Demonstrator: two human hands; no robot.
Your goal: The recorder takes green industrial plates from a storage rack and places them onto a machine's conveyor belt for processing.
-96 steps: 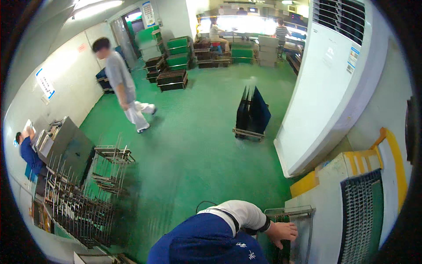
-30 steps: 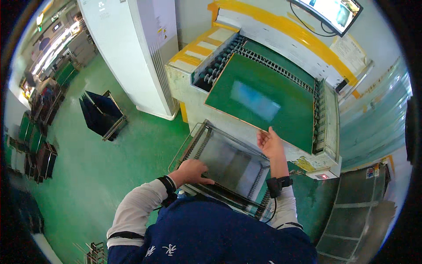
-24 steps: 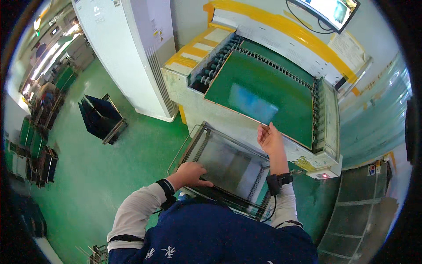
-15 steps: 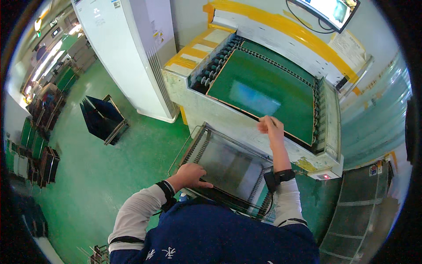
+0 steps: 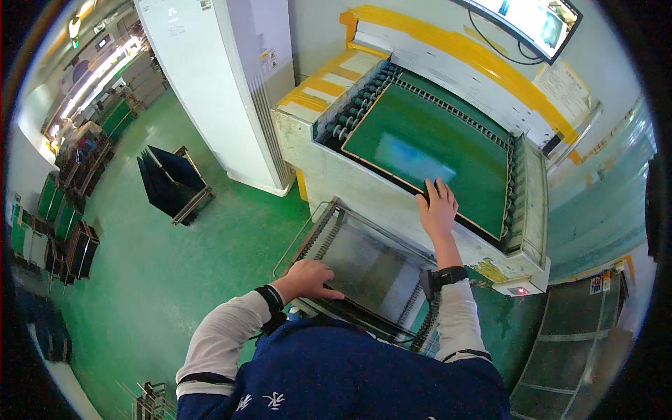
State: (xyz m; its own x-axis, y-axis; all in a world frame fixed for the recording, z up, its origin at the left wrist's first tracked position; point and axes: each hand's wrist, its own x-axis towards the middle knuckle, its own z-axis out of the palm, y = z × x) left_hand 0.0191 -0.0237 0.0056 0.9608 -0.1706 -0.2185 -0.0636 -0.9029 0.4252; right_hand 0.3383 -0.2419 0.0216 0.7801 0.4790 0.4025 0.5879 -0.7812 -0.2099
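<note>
A large green flat panel with a thin copper-coloured edge lies on the rollers of a conveyor machine. My right hand is at the panel's near edge, fingers spread and stretched forward; whether the fingertips press on it is hard to tell. Below the machine stands a slotted rack with coiled side rails, holding upright panels, the visible one greyish. At the rack's near left side, my left hand curls over its dark top edge, thumb pointing right. The undersides of those fingers are hidden.
A tall white cabinet-like unit stands left of the machine. On the green floor sits another rack with dark panels. Grey mesh frames lean at the right. A monitor hangs at the upper right.
My right hand has gone from loosely bent fingers to spread ones at the green panel's near edge. My left hand stays at the rack. The whole view has shifted slightly.
</note>
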